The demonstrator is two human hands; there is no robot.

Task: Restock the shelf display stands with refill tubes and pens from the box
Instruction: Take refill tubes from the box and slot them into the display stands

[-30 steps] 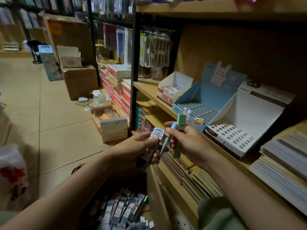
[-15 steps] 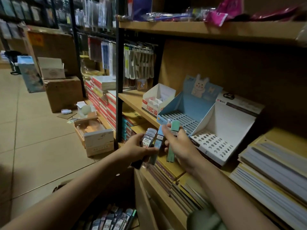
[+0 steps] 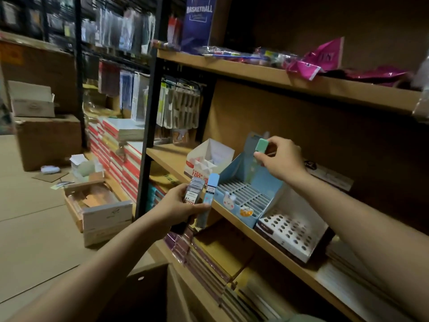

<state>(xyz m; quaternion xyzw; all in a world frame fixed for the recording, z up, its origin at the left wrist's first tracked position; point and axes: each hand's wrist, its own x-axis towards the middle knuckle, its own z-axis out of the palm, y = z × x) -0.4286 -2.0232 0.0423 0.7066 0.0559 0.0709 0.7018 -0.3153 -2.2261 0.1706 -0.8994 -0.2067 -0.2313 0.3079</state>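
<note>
Head view: a person stands at a wooden shelf [image 3: 176, 159] carrying cardboard display stands.
Right hand [image 3: 282, 159]: raised over the back of the blue stand, thumb and fingers pinching a green refill tube [image 3: 261, 145] by its upper part; the lower part of the tube is hidden behind the hand.
Left hand [image 3: 183, 206]: lower and nearer the shelf edge, fingers curled round a bunch of refill tubes, among them a grey tube [image 3: 194, 190] and a blue tube [image 3: 210, 196] standing upright.
Hands: well apart, each closed on its own tubes.
Blue stand [image 3: 236, 206]: slotted tray with a rabbit picture on the front, its grid of slots showing.
White stand [image 3: 290, 231]: just right of the blue one, with rows of round holes.
White box [image 3: 210, 156]: on the shelf left of the blue stand, top open.
Floor [image 3: 34, 240]: an open cardboard box [image 3: 97, 205] stands beside the shelf post.
Upper shelf [image 3: 290, 80]: pink packets [image 3: 320, 59] lie on it.
</note>
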